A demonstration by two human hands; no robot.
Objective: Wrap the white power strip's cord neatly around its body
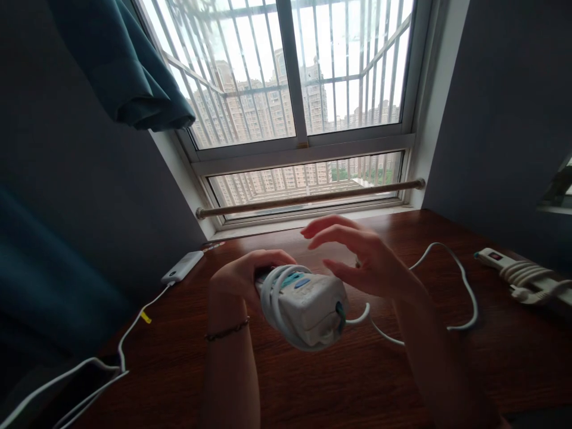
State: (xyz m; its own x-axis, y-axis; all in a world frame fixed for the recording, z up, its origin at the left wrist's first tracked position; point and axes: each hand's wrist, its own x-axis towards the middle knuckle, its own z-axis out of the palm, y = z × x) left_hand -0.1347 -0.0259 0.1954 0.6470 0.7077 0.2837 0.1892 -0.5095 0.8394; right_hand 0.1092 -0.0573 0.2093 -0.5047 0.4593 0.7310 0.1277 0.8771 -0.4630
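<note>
A head-worn camera looks down at 2 bare hands over a dark wooden desk [313, 381] set against a barred window [295, 77]. The left hand [239, 277], with a thin bracelet [227, 329] on its wrist, grips the far end of a white power strip [308, 301], fingers curled around it. The strip is held in the air just above the desk, near the middle of the view, with its near end pointing toward the camera. Several loops of its white cord [272, 298] are wrapped around its body, and the loose remainder of the cord trails to the right in a wide curve across the desk. The right hand [357, 256] hovers just above the strip, fingers spread and relaxed, grasping nothing. At the far left of the desk lies a white power bank [182, 266] with a cable running toward the near left corner. At the right edge rests a second power strip [496, 257] with its cord bundled beside it
</note>
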